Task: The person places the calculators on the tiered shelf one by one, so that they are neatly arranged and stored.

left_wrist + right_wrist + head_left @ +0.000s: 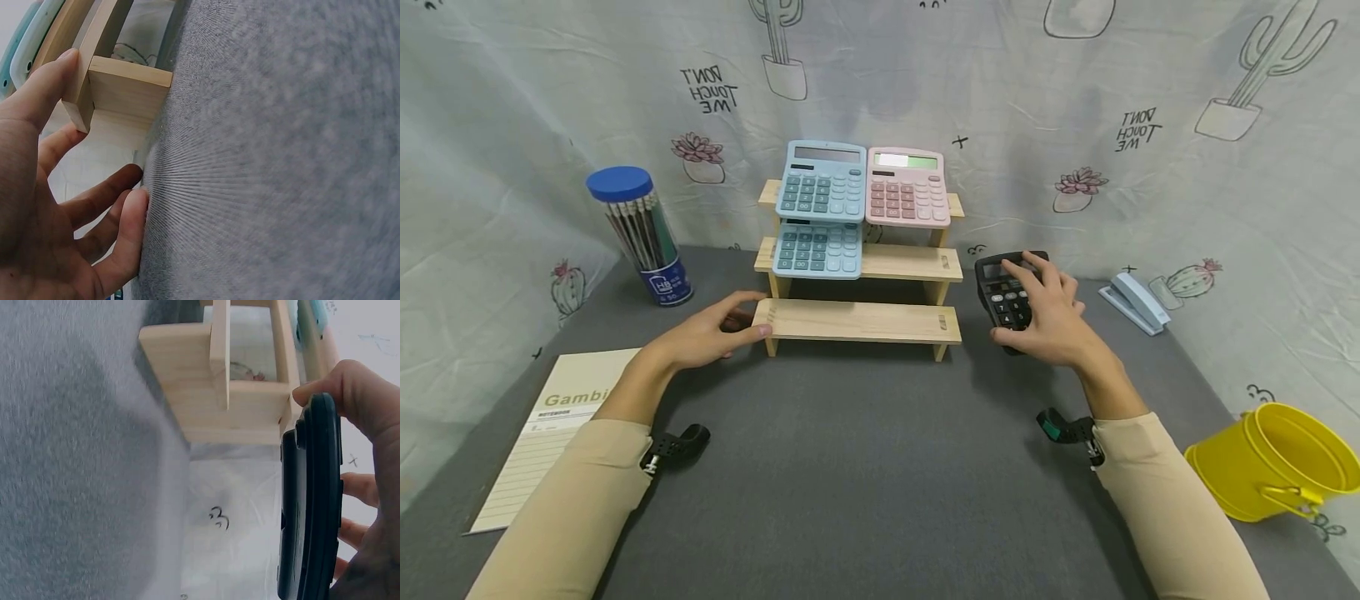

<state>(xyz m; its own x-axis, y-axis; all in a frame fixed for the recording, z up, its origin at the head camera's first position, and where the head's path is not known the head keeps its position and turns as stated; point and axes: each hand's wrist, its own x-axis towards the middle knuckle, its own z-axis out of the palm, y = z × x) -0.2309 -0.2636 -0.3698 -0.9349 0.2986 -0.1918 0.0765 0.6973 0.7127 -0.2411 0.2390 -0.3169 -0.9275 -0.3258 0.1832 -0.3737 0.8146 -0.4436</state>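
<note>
In the head view, my right hand [1051,312] holds a black calculator [1000,292] by its edges, to the right of a three-tier wooden stand [865,320]. The right wrist view shows this calculator [306,506] edge-on, off the grey table. My left hand [711,329] pinches the left end of the stand's lowest board, thumb and index finger at the wood [80,94], other fingers spread near the table. A blue calculator [822,183] and a pink calculator [908,185] lean on the top tier. Another blue calculator [817,250] leans on the middle tier, its upper part hidden.
A blue-lidded tub of pencils [643,237] stands at the back left. A notebook [542,450] lies partly under the left forearm. To the right are a light-blue stapler [1135,302] and a yellow bucket [1247,467]. A printed cloth [925,75] hangs behind.
</note>
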